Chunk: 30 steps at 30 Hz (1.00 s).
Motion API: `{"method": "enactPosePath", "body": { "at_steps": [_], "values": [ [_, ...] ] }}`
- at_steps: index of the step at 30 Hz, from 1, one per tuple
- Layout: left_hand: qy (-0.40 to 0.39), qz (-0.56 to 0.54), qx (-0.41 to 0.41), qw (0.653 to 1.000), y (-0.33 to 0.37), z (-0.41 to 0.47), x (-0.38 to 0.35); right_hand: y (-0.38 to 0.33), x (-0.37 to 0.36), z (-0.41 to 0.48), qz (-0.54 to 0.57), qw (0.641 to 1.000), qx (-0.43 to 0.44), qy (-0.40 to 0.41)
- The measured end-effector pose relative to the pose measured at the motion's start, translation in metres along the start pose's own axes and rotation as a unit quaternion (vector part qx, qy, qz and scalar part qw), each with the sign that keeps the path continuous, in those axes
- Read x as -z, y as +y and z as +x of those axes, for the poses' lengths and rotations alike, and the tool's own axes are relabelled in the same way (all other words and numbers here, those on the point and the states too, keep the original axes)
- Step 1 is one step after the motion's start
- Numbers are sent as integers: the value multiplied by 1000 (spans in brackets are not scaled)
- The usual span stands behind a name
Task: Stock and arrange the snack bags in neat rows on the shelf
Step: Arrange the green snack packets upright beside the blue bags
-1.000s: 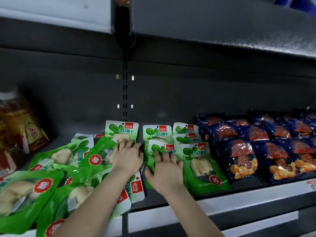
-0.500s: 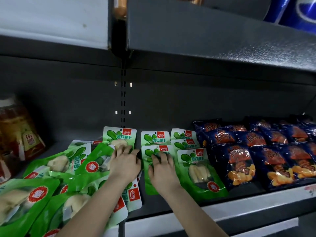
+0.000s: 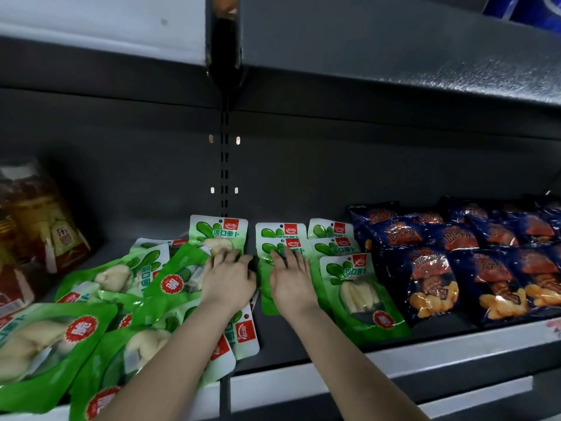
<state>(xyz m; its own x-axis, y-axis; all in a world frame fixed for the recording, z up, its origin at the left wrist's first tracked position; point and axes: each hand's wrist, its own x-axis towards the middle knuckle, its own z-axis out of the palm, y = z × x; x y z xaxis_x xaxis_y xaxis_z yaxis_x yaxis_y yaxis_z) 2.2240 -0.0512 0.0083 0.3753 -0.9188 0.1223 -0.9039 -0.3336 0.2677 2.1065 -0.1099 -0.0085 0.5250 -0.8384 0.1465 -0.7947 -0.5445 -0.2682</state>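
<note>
Right hand (image 3: 290,279), flat, has slid middle green radish bag (image 3: 266,296) deeper — column tightening. Left hand (image 3: 227,279), also flat, presses loose green pile (image 3: 121,278) — unsorted yet.

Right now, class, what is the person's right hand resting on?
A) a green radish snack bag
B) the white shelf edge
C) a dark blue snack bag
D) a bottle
A: the right hand lies with straight fingers on a green radish snack bag in the middle row, while the dark blue snack bags lie further right, untouched.
</note>
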Motion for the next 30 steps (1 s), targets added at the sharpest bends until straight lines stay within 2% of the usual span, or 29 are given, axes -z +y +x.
{"method": "enactPosePath", "body": {
  "at_steps": [9, 13, 15, 18, 20, 25, 30],
  "values": [
    [-4, -1, 4, 1000, -1, 2, -1, -2, 4, -1, 1, 1000, -5, -10],
    [7, -10, 5, 1000, 0, 3, 0, -3, 6, 0, 16, 1000, 2, 12],
    [17, -66, 10, 998, -1, 7, 3, -7, 9, 0, 39, 998, 13, 38],
    [18, -222, 37, 974, -10, 13, 16, -16, 18, 3, 48, 997, 34, 54],
    [27, -263, 52, 963, -20, 12, 30, -27, 25, 7, 48, 997, 43, 48],
    [72, -228, 95, 966, -57, -3, 59, -74, 26, 17, 102, 990, 94, 36],
    [98, -188, 156, 965, -94, -28, 69, -118, 5, 9, 74, 987, 140, -40]
  ]
}}
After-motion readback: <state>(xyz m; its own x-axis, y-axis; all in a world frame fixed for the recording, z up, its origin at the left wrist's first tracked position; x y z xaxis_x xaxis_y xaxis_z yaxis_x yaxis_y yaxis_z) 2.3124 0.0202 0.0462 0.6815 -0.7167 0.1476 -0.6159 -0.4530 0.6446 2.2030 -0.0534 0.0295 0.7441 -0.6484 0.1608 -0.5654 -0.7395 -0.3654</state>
